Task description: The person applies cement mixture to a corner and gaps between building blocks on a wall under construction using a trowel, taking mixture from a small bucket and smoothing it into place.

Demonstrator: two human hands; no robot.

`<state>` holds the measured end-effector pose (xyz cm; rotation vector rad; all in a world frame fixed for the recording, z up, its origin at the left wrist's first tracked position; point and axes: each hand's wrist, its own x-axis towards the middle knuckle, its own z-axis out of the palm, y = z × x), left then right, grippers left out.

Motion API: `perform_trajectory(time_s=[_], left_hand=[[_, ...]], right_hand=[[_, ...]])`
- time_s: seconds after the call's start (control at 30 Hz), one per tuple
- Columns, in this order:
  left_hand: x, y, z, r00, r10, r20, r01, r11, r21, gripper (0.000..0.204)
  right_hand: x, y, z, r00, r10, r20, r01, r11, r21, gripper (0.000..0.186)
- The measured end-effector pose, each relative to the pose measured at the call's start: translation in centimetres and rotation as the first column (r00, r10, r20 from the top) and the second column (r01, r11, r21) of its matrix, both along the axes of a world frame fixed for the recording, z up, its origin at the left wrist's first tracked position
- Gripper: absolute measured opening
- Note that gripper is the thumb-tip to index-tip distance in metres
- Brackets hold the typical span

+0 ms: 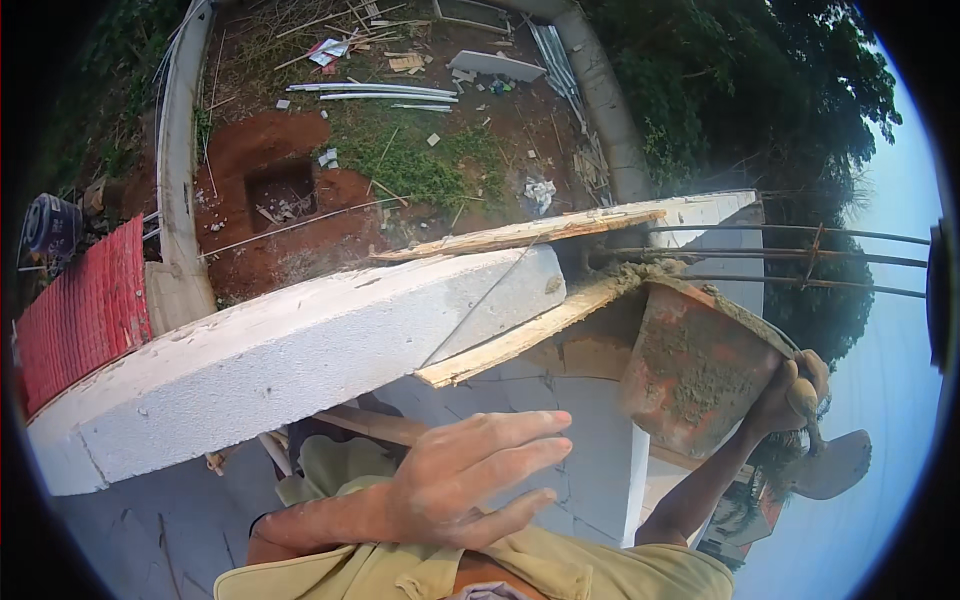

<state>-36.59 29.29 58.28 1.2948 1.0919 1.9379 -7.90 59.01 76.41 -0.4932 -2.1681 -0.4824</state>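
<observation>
- Wall (300,350) of pale block running low left to upper middle, cut short at its right end.
- Boards at that end: near board (530,335) along the near edge, far board (540,232) along the far edge, with a gap between.
- Beyond the gap, a white block (705,220); rods (860,258) passing alongside and out to the right, in the way above the bucket.
- Mortar (635,275), grey and lumpy, at the gap's mouth and on the bucket's rim.
- Past the wall's far edge, well below: pit (282,190) in red soil, pale pipes (385,95) on grass, scattered timber. Red sheet (85,310) near the wall's left end.
- Bucket (690,370), mortar-smeared, just off the wall's right end, tilted, rim corner close against the gap.
- Right hand (785,390) raised, wrist bent, closed round the rim's outer corner, trowel (830,465) caught in the same grip, blade hanging down.
- Left hand (490,475) before the chest, below the near board, forearm crossing from the left; fingers stretched rightward, slightly apart, holding nothing.
</observation>
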Motion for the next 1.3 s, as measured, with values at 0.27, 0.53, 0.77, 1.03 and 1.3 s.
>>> perform_trajectory(time_s=[0.27, 0.53, 0.77, 1.03, 1.3], left_hand=[[12.0, 13.7, -1.6, 0.754, -0.286, 0.591, 0.577, 0.719, -0.388, 0.098], [12.7, 16.2, -3.9, 0.454, -0.585, 0.672, 0.718, 0.687, 0.111, 0.096], [11.3, 17.0, -3.0, 0.526, -0.657, 0.541, 0.750, 0.658, 0.071, 0.103], [11.4, 17.3, -3.6, 0.507, -0.670, 0.542, 0.762, 0.642, 0.080, 0.111], [12.5, 16.9, -3.9, 0.526, -0.628, 0.573, 0.715, 0.691, 0.101, 0.112]], right_hand=[[1.9, -0.1, 0.0, 0.991, -0.128, 0.032, 0.128, 0.992, 0.014, 0.035], [1.9, 1.5, 1.9, 0.958, -0.275, 0.078, 0.268, 0.959, 0.092, 0.026], [-1.4, 6.1, 2.4, 0.970, -0.163, 0.178, 0.143, 0.982, 0.121, 0.019], [-3.0, 6.1, 1.2, 0.990, -0.067, 0.121, 0.068, 0.998, -0.002, 0.020], [-2.9, 5.7, 0.9, 0.983, 0.037, 0.178, -0.039, 0.999, 0.008, 0.021]])
